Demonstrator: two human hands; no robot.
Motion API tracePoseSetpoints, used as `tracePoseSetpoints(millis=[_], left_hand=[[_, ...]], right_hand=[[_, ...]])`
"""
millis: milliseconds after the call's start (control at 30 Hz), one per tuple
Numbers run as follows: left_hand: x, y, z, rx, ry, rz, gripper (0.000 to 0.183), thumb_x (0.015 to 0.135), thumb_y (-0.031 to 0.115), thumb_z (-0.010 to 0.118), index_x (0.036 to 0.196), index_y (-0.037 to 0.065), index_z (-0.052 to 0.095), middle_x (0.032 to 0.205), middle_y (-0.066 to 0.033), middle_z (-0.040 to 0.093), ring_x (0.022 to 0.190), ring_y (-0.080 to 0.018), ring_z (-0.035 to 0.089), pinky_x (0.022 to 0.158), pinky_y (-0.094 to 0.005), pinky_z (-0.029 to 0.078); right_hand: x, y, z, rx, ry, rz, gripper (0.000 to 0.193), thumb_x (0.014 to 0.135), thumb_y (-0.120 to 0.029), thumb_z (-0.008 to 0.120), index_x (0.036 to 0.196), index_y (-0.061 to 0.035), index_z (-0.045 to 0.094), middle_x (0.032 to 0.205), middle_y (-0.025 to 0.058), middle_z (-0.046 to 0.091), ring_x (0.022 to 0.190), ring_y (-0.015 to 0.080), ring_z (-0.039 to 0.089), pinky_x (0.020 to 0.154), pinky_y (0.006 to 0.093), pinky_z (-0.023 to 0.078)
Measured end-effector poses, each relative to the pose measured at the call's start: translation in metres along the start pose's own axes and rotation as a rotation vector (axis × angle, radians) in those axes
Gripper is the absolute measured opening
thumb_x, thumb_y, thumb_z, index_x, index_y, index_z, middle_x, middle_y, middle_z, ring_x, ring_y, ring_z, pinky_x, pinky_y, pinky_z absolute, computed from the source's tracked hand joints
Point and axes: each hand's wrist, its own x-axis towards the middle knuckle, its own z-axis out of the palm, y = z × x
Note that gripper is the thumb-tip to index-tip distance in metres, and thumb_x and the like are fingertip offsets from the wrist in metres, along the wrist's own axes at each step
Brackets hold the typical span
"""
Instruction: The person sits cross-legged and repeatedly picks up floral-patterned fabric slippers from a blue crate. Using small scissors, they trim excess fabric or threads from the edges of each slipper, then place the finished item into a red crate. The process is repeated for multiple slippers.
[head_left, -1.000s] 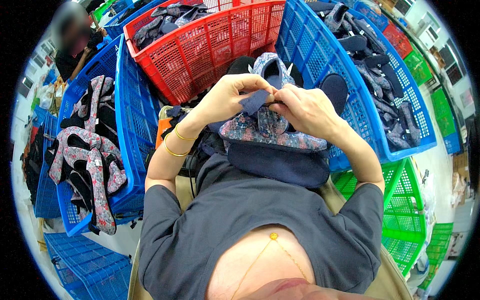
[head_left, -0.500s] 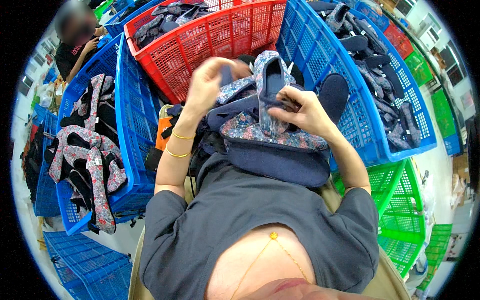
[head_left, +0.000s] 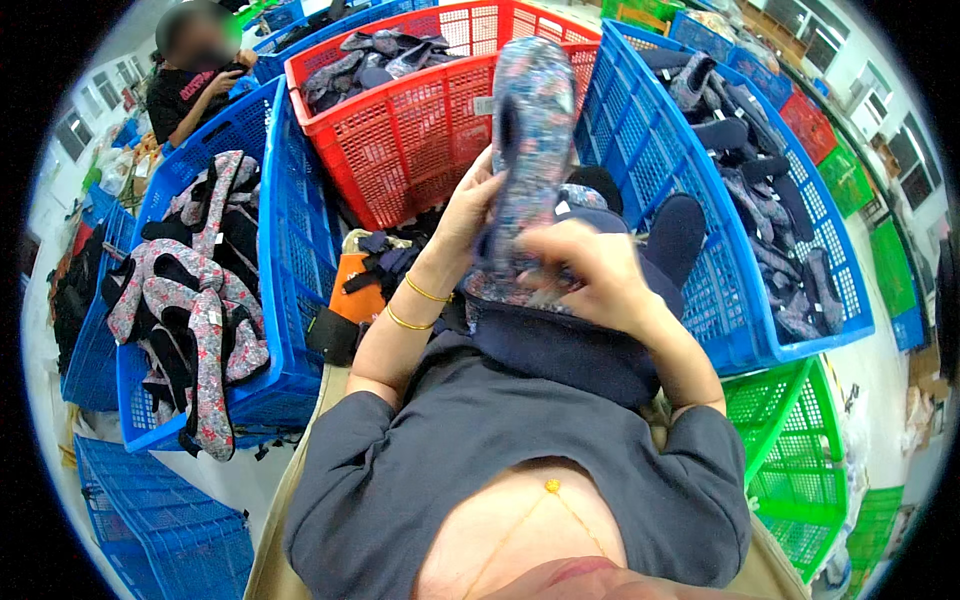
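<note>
A blue and pink floral fabric slipper (head_left: 545,125) stands raised with its toe pointing away from me. My left hand (head_left: 472,208) grips its left side, thumb on the edge and the other fingers partly hidden. Smeared by motion, my right hand (head_left: 590,262) is at the slipper's lower right, close to the heel; its fingers do not show clearly. On my lap, under both hands, lie more slippers with navy soles (head_left: 560,345), their floral uppers partly covered. One navy sole (head_left: 676,228) sticks up right of my right hand.
A blue crate (head_left: 290,260) of floral slippers (head_left: 190,290) stands at left, a red crate (head_left: 400,150) with slippers ahead, another blue crate (head_left: 690,240) with slippers at right. Green crates (head_left: 790,430) are low at right. Another person (head_left: 195,80) is at the far left.
The slipper has risen from the lap pile, toe away from me. My left hand has moved right onto its side. My right hand has moved lower, toward me.
</note>
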Motion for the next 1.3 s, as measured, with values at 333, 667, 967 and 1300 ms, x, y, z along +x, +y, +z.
tracePoseSetpoints(millis=[333, 667, 967, 1300], left_hand=[[-0.025, -0.016, 0.012, -1.212, -0.732, -0.334, 0.078, 0.093, 0.036, 0.059, 0.144, -0.003, 0.014, 0.082, -0.0096, 0.053, 0.062, -0.0175, 0.064, 0.054, -0.0264, 0.054], [-0.046, -0.033, 0.011, -1.551, -0.847, -0.278, 0.047, 0.095, 0.024, 0.056, 0.123, 0.001, 0.026, 0.073, -0.0099, 0.056, 0.055, -0.0211, 0.067, 0.041, -0.0252, 0.053], [-0.063, -0.007, 0.04, -1.627, -0.435, -0.253, 0.016, 0.101, 0.013, 0.032, 0.106, -0.002, 0.035, 0.067, -0.0128, 0.051, 0.045, -0.018, 0.061, 0.035, -0.0235, 0.048], [-0.064, -0.014, 0.04, -1.7, -0.602, -0.281, 0.014, 0.102, 0.009, 0.028, 0.102, -0.002, 0.037, 0.067, -0.0122, 0.052, 0.045, -0.0185, 0.062, 0.035, -0.0238, 0.049]], right_hand=[[0.015, 0.038, -0.016, 0.66, 0.375, 0.69, 0.03, 0.093, -0.023, 0.063, 0.114, -0.0013, 0.061, 0.093, 0.0036, 0.066, 0.056, 0.0012, 0.046, 0.049, 0.0168, 0.035], [0.004, 0.041, -0.004, 0.707, 0.318, 0.785, 0.045, 0.093, -0.027, 0.063, 0.128, -0.0012, 0.052, 0.081, -0.0028, 0.056, 0.063, 0.0009, 0.047, 0.051, 0.015, 0.035], [-0.007, 0.045, 0.017, 0.287, 0.39, 0.358, 0.032, 0.082, -0.011, 0.075, 0.107, -0.0002, 0.057, 0.08, 0.0016, 0.06, 0.071, 0.0051, 0.054, 0.062, 0.0204, 0.044], [-0.001, 0.038, 0.033, 0.147, 0.391, 0.066, 0.038, 0.077, -0.008, 0.077, 0.108, -0.0006, 0.055, 0.095, 0.0131, 0.06, 0.078, 0.0215, 0.063, 0.066, 0.0292, 0.05]])
